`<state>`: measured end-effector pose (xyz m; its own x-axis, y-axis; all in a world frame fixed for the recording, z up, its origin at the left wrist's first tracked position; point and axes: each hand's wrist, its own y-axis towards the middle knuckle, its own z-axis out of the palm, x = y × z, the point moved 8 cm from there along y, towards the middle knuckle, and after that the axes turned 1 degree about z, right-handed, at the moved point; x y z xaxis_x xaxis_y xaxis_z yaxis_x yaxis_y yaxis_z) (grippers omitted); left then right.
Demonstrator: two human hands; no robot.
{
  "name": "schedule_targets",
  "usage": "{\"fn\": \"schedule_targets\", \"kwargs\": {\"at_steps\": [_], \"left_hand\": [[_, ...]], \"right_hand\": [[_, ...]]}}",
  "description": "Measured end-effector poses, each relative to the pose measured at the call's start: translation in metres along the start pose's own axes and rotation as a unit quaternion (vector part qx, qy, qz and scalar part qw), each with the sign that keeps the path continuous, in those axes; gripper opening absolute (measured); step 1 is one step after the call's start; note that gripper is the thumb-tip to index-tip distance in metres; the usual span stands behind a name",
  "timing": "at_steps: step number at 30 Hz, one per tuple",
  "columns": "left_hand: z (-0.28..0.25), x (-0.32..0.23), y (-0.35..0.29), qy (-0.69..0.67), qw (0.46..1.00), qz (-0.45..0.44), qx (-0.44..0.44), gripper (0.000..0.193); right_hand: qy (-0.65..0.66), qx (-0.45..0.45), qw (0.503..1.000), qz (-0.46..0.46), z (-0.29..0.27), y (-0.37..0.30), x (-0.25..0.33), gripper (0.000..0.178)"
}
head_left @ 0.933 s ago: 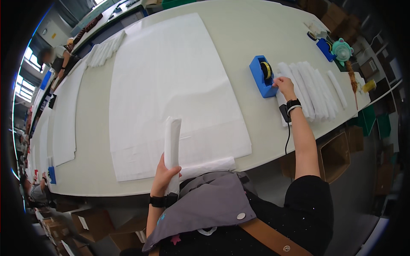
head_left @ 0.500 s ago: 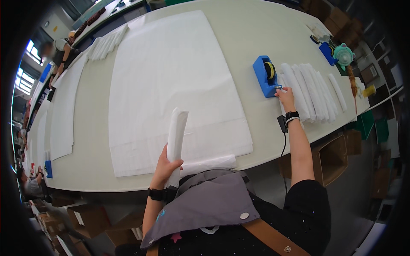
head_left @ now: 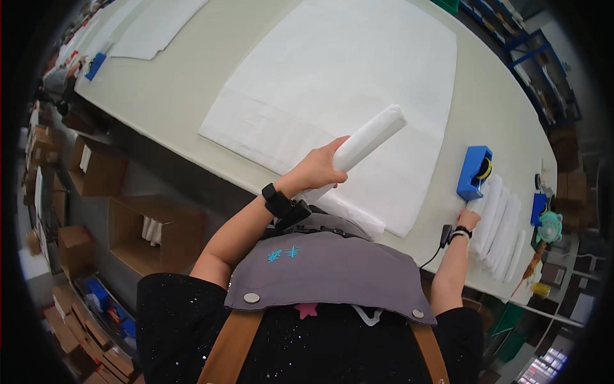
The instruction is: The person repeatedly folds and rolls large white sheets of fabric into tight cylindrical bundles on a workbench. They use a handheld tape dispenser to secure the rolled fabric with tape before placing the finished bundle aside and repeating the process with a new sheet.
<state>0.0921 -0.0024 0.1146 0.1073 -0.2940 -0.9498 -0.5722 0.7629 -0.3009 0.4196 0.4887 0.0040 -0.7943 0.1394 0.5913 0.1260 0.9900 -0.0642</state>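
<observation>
My left hand [head_left: 322,165] is wrapped round a white rolled plastic sheet [head_left: 371,137], held tilted over the near part of a large flat white sheet [head_left: 358,70]. Another white folded piece [head_left: 348,214] lies at the table edge by my waist. My right hand [head_left: 469,219] is closed, just on the near side of a blue tape dispenser [head_left: 472,176] with a yellow-cored roll. Its fingertips are small in view, and whatever they pinch cannot be made out. Several finished-looking white rolls [head_left: 495,224] lie side by side right beside that hand.
The pale table [head_left: 160,105] curves round in front of me. At the right stand a second blue dispenser [head_left: 538,208] and a mint-green fan [head_left: 550,226]. Open cardboard boxes [head_left: 137,227] sit below the table at left. A person [head_left: 61,80] works at the far left.
The whole view has turned, shifting the table's contents. My right hand has come slightly away from the dispenser's front, toward me. My left hand still grips the roll, which now leans to the right.
</observation>
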Motion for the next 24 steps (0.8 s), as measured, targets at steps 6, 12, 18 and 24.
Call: {"fn": "schedule_targets", "kwargs": {"at_steps": [6,12,18,24], "left_hand": [[-0.007,0.009,-0.008,0.029,0.999,-0.03,-0.017,0.075],[-0.011,-0.001,0.005,0.155,0.987,0.011,-0.047,0.07],[-0.013,-0.001,0.002,0.2,0.976,0.029,-0.078,0.067],[-0.017,-0.009,-0.004,0.239,0.966,0.03,-0.095,0.069]], "right_hand": [[0.329,0.335,0.863,-0.188,0.033,-0.209,0.133,0.027],[0.369,0.537,0.716,-0.251,0.027,-0.405,0.221,0.025],[0.373,0.549,0.703,-0.256,0.041,-0.43,0.229,0.021],[0.295,0.527,0.755,-0.257,0.049,-0.432,0.232,0.021]]}}
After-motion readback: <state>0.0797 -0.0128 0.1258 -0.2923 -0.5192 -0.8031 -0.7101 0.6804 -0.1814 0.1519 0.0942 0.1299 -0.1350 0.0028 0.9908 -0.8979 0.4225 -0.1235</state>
